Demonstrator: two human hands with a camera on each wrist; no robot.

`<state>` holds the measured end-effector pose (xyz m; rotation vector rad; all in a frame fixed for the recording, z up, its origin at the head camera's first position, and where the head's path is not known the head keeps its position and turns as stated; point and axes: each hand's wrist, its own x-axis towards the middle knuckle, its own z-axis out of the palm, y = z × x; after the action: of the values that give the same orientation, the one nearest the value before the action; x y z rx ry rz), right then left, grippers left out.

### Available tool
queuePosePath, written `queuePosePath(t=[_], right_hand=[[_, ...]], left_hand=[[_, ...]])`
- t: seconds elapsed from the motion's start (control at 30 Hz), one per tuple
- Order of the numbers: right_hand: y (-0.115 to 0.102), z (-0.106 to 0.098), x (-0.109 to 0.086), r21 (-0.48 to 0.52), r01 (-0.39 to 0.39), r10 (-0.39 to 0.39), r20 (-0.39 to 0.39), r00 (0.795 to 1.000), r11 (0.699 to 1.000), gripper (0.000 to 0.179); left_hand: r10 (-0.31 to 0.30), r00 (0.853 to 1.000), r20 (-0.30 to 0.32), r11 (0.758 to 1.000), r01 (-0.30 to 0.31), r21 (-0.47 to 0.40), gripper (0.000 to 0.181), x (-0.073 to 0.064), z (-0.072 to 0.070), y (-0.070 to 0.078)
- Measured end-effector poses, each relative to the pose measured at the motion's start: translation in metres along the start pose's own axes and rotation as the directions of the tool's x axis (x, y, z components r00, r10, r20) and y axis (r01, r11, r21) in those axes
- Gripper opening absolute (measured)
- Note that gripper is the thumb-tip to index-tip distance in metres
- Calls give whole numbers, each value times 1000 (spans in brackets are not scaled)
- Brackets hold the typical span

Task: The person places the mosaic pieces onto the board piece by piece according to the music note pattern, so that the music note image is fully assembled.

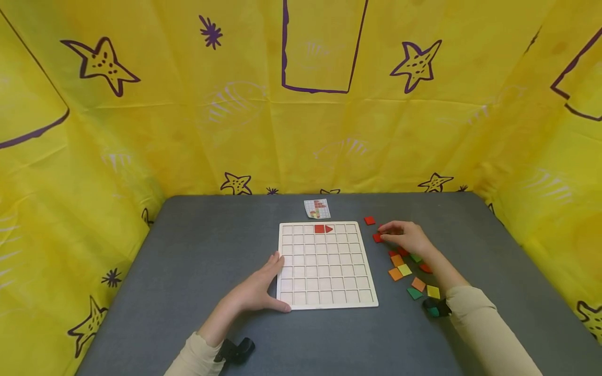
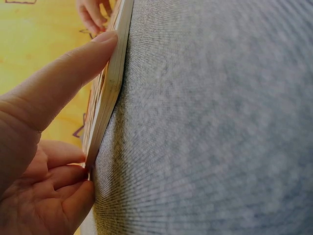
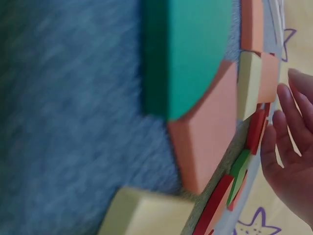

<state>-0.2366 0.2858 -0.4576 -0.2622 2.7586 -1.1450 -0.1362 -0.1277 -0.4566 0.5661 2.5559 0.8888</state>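
Note:
A white grid board [image 1: 326, 261] lies on the dark table, with a red square tile [image 1: 319, 228] and a red triangle tile [image 1: 328, 228] in its top row. My left hand [image 1: 256, 287] rests at the board's lower left corner, thumb along the near edge and fingers against the left side. In the left wrist view the thumb [image 2: 73, 73] lies straight against the board's rim. Right of the board, my right hand [image 1: 408, 239] pinches a loose red square tile [image 1: 377, 238] between thumb and forefinger. The right wrist view hides those fingertips.
Another red square [image 1: 369, 220] lies beyond the right hand. Orange [image 1: 395, 274], yellow [image 1: 433, 291] and green tiles [image 1: 415, 293] are scattered beneath the right forearm. A small printed card [image 1: 317, 209] sits behind the board. Yellow patterned cloth [image 1: 301, 146] hangs around the table.

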Motion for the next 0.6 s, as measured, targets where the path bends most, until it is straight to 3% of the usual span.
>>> queuePosePath(t=[0.3, 0.6], right_hand=[[2, 3, -3, -154, 88, -88, 5, 996, 984, 29], [1, 7, -1, -195, 132, -137, -15, 990, 972, 27]], left_hand=[[14, 1000, 0, 1000, -14, -1, 115, -1, 0, 0], [10, 1000, 4, 1000, -10, -6, 115, -1, 0, -1]])
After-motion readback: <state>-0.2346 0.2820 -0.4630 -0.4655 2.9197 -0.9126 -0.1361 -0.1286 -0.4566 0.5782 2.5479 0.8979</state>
